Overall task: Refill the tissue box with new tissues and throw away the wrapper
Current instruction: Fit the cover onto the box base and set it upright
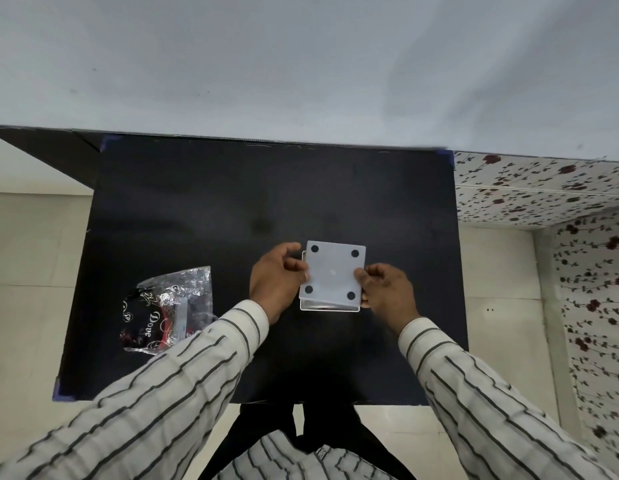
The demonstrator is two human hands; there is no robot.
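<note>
1. Black tabletop (204, 209) fills the middle of the view, pushed up against a pale wall, with light floor tiles to the left and a rose-patterned cloth (543, 192) off to the right.

2. Centre stage: the tissue box (332, 275), a white translucent plastic square, sits upside down, its base panel facing up with four dark round feet at the corners.

3. Left hand (276, 278) is curled against the box's left edge, fingers on the side and thumb on top. Right hand (384, 289) pinches the right edge the same way. Both are gripping the box, both in striped sleeves.

4. Look at the near edge: a thin gap shows between the base panel and the body beneath, so the base looks partly lifted or not fully seated. I cannot tell whether tissues are inside.

5. Over on the left, well apart from the box, lies the wrapper (169, 310), crinkled clear plastic with black and red print, apparently opened.

6. My read: this is the base-panel step, either closing up or prising open. No bin is in view.

7. Next move calls for even pressure along both edges so the panel seats squarely, then turning the box upright and collecting that wrapper.
</note>
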